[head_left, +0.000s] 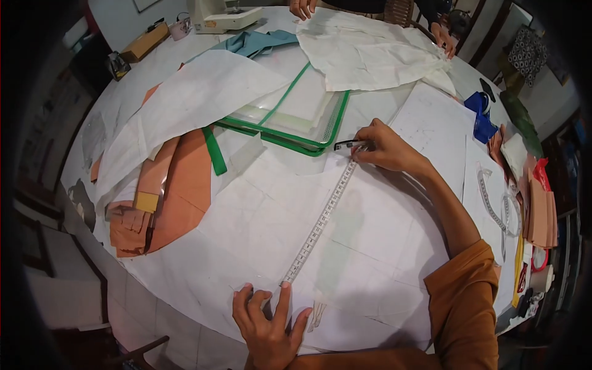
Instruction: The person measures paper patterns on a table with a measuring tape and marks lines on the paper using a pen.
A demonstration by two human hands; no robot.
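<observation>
A white measuring tape (320, 222) with dark markings runs slantwise across a large sheet of white paper (259, 216). My left hand (268, 324) lies near the table's front edge with its fingers spread, the index fingertip resting on the tape's near end. At the tape's far end, my right hand (385, 148) is closed, pinching it between thumb and fingers. A short black object (348, 145), its kind unclear, sticks out to the left from the right hand. Beneath the paper, a faint greenish figure drawing (342, 246) shows through, with its lower part uncovered near my left hand.
A clear folder with green edging (320, 147) lies beyond the tape. Orange fabric (179, 191) is at left, blue tape dispenser (481, 117) and second measuring tape (490, 200) at right. Across the table, another person's hands (443, 40) touch cream fabric (364, 52). A sewing machine (222, 17) stands behind.
</observation>
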